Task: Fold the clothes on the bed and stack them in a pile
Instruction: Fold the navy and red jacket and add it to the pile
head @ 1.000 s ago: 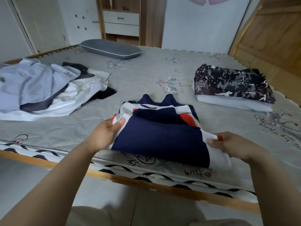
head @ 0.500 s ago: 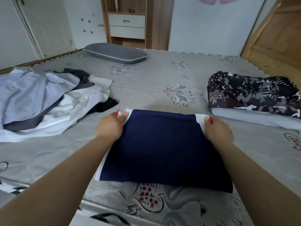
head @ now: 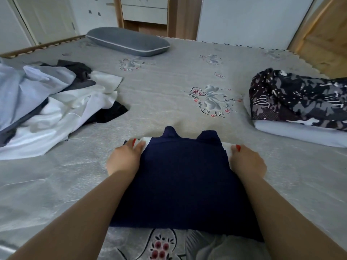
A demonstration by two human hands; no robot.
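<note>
Because the navy garment (head: 180, 177) looks light, soft and floppy, your left hand (head: 124, 158) and right hand (head: 247, 162) pinch its far corners, the best hold.

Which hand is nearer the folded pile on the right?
Right. The right hand grips the navy garment's right far corner, nearest the folded pile; the left hand grips the opposite corner.
</note>
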